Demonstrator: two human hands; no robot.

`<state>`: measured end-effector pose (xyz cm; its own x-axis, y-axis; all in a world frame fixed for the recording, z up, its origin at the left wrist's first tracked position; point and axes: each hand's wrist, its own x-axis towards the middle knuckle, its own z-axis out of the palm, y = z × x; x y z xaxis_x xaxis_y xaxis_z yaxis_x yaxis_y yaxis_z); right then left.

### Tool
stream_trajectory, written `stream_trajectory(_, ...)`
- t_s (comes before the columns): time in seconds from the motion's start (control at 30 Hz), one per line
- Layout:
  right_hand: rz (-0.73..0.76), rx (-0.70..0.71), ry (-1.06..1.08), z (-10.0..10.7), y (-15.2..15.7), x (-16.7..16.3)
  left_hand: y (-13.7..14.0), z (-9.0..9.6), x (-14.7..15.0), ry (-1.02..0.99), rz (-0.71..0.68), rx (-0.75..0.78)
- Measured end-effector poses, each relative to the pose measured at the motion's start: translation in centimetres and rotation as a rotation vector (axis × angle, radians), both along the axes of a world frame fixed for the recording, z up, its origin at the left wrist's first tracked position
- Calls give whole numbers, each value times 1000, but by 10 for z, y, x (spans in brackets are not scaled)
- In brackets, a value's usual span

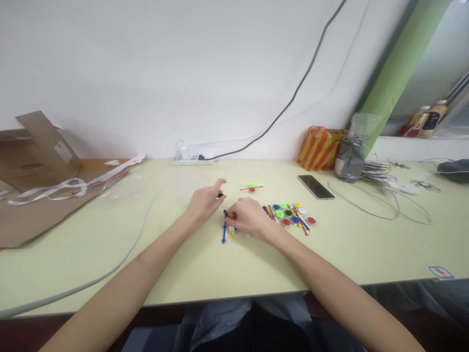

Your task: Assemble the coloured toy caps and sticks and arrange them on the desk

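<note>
My left hand hovers over the table with its index finger stretched out. A small black round piece sits at its thumb and fingers. My right hand is closed, its fingertips pinched down in a small pile of coloured plastic pieces; what they grip is hidden. A blue plastic arrow pokes out of that pile, near a yellow tip. Past the right wrist lie several round caps on clear bases, among them a red cap, with thin coloured arrows between them. Behind the hands stands a green-and-red spinner piece.
A phone lies to the right, beside loose cables. A striped bag and a grey pouch stand at the back. A power strip lies along the wall. Cardboard covers the left side, near a grey cable.
</note>
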<state>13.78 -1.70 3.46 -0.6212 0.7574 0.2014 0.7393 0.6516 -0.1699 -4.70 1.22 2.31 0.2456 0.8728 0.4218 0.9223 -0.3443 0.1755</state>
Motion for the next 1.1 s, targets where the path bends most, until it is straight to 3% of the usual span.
stream_trajectory(0.17,-19,-37,18,-1,-2,-2,6,-4,-1,-317,-126,-12)
stream_trajectory(0.27,-26,-76,71,-5,-1,-5,7,-4,-3,-378,-176,-7)
stream_trajectory(0.5,-34,-94,160,-5,4,-6,1,8,-7,-432,19,95)
stream_trajectory(0.7,-205,-29,406,7,5,2,0,23,-12,-613,4,184)
stream_trajectory(0.8,-187,-183,773,7,10,8,-2,24,-6,-736,-69,88)
stream_trajectory(0.93,-2,-477,1279,3,19,11,-10,14,11,-871,-210,-116)
stream_trajectory(1.1,79,-674,1405,-3,26,12,-17,0,28,-934,-322,-225)
